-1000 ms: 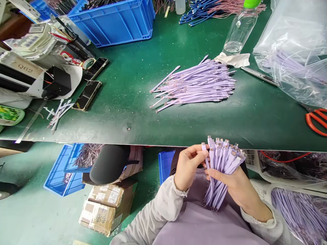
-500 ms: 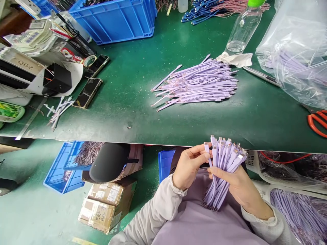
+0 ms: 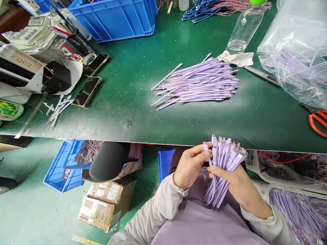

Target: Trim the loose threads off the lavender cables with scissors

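My right hand [image 3: 240, 187] is wrapped round a bundle of short lilac USB cables [image 3: 223, 160], held upright with the metal plugs at the top, just in front of the table edge. With thumb and fingers, my left hand [image 3: 190, 165] pinches one lilac cable [image 3: 206, 147] by its plug end at the left side of the bundle. That cable's plug stands slightly apart from the others, and its lower part runs into my right hand's grip. On the green table [image 3: 127, 112] beyond lies a pile of similar lilac cables [image 3: 199, 81].
Behind the pile stand a clear bottle [image 3: 238, 37] and a crumpled tissue [image 3: 236, 58]. A box cutter [image 3: 263, 75], orange-handled scissors [image 3: 316, 122] and a plastic bag [image 3: 298, 51] lie right. Phones [image 3: 88, 91] and a blue bin [image 3: 114, 20] are left. Cardboard boxes [image 3: 106, 204] stand below.
My left hand has drawn the pinched plug very slightly left, away from the bundle. My right hand keeps its grip. The whole view has shifted a little.
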The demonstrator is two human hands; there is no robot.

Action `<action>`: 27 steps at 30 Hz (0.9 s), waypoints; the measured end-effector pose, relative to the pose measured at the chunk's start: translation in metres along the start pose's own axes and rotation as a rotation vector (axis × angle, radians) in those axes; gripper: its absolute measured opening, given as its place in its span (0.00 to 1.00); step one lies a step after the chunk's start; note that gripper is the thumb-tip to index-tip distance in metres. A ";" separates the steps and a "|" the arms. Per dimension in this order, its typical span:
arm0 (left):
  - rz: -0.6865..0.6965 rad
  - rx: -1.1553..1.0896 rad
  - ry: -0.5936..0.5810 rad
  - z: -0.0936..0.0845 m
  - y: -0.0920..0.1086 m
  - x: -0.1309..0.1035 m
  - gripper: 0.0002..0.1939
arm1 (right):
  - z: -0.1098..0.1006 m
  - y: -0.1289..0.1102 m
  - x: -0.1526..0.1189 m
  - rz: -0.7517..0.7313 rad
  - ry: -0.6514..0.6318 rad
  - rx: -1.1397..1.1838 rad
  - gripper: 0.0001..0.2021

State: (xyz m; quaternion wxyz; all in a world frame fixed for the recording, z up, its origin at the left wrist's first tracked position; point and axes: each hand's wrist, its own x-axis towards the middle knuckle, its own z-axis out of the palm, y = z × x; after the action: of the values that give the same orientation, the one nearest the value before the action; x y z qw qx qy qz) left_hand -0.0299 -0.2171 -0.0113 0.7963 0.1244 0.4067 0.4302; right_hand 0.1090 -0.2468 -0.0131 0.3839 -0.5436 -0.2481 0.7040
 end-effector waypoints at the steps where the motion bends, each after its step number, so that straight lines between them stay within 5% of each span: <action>1: -0.003 -0.006 0.007 0.000 0.000 0.000 0.18 | 0.000 0.000 0.000 0.000 -0.002 0.001 0.18; 27: 0.000 -0.022 0.042 0.004 -0.002 -0.001 0.18 | -0.001 0.003 0.000 0.002 0.003 0.016 0.19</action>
State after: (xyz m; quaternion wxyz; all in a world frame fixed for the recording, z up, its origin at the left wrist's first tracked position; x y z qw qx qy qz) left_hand -0.0260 -0.2181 -0.0095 0.7890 0.1066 0.4185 0.4370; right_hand 0.1086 -0.2486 -0.0156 0.3879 -0.5420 -0.2414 0.7053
